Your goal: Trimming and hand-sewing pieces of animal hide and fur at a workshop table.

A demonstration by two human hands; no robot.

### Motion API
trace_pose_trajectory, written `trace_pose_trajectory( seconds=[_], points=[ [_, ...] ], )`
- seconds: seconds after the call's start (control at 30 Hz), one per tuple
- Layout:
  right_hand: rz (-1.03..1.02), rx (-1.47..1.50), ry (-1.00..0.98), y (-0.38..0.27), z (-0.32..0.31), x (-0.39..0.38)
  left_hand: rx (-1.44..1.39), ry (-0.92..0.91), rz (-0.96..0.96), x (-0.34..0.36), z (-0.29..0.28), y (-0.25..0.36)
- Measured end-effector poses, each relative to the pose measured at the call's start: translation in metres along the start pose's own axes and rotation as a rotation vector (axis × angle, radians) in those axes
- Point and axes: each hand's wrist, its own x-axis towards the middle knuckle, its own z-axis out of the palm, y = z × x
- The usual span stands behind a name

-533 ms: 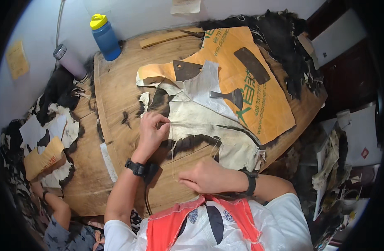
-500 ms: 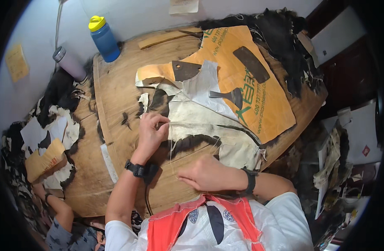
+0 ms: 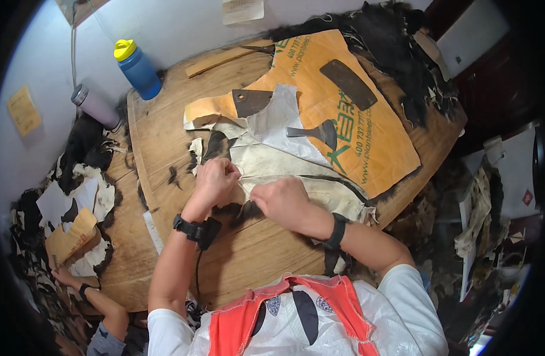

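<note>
A pale hide with dark fur along its edges lies skin side up on the wooden table. My left hand is closed in a pinch at the seam on the hide's left part. Close to its right, my right hand rests over the near edge of the hide, thumb and fingers pressed together; what they hold is hidden. Fine thread shows faintly by my left fingertips. An orange paper sheet and a grey-white piece lie on the hide's far side, with a broad-bladed scraper across them.
Dark metal plates weigh on the orange paper. Behind lie a wooden strip and scissors. A blue bottle and a pinkish flask stand back left. Another person's hand works at hides lower left; black fur lines the back.
My right hand has moved up and forward from the table's near side onto the hide, beside my left hand. The thread stretched toward it earlier no longer shows taut. The view has shifted slightly.
</note>
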Motion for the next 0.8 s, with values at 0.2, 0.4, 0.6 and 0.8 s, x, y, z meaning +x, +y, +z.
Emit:
trace_pose_trajectory(
  seconds=[0.2,0.4,0.6,0.8],
  points=[
    [-0.452,0.049,-0.557,-0.046,-0.019,-0.013,-0.087,0.095,0.06,-0.015,0.002,-0.021],
    [0.33,0.548,-0.2,0.032,0.008,0.036,-0.323,-0.046,0.297,-0.053,-0.012,0.002],
    [0.066,0.051,-0.085,0.002,0.02,0.009,-0.141,0.178,0.05,-0.026,-0.002,-0.012],
    [-0.498,-0.061,-0.477,-0.039,-0.005,-0.011,-0.163,0.177,0.058,-0.026,0.0,-0.032]
  ],
)
